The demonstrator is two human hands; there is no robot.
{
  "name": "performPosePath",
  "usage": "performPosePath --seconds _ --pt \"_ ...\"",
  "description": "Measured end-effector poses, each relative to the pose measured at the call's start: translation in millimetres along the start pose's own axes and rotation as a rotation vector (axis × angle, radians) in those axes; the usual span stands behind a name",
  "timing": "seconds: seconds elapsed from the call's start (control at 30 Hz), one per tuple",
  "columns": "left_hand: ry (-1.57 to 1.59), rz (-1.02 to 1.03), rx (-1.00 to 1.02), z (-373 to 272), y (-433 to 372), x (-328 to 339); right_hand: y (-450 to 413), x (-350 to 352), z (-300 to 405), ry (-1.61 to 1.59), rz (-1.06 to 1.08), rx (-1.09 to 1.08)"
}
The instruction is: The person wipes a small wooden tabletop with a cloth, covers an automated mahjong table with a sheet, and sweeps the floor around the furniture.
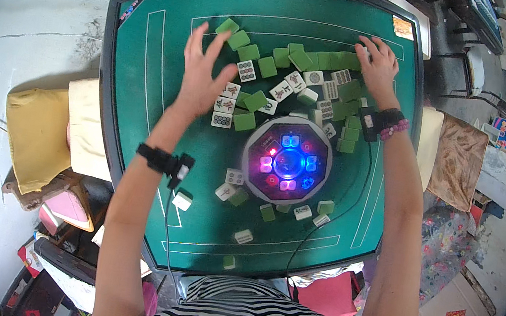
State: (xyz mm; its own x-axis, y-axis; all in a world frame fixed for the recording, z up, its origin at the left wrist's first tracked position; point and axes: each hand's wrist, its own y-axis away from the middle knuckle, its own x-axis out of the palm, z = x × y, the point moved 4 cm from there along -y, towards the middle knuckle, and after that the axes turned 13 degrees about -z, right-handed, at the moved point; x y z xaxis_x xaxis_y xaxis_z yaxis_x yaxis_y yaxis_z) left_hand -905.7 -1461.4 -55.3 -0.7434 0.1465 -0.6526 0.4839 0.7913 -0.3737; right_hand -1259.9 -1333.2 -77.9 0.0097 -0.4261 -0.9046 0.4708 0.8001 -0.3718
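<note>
My left hand [204,71] reaches over the far left of the green mahjong table [158,72], fingers spread and holding nothing. Close to its fingertips lie face-down green-backed mahjong tiles [238,39]; a face-up dots tile [246,71] sits by its thumb. Under the palm's edge is a short column of face-up tiles [225,105]. My right hand [377,71] is bent around the right end of a row of green-backed tiles [329,61]. Something pale shows between its fingers, but I cannot tell whether it is gripped. More tiles, face up and face down, are jumbled between the hands.
A round console [287,160] with blue and pink lights occupies the table's middle. Scattered tiles [244,237] lie on the near side. Cables [360,192] trail from both wrist devices across the felt. A raised dark rim [103,88] edges the table; chairs [459,160] stand at both sides.
</note>
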Motion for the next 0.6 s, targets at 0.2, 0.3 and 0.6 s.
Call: performPosePath --seconds 0.2,0.3,0.6 --pt "-0.018 0.103 0.167 -12 -34 49 23 -2 28 -0.229 0.065 0.037" --pt "-0.025 0.188 0.259 -46 -26 71 36 -8 53 -0.331 0.152 -0.042" --pt "-0.043 0.394 0.266 -68 35 50 113 -50 63 -0.467 0.322 -0.001"
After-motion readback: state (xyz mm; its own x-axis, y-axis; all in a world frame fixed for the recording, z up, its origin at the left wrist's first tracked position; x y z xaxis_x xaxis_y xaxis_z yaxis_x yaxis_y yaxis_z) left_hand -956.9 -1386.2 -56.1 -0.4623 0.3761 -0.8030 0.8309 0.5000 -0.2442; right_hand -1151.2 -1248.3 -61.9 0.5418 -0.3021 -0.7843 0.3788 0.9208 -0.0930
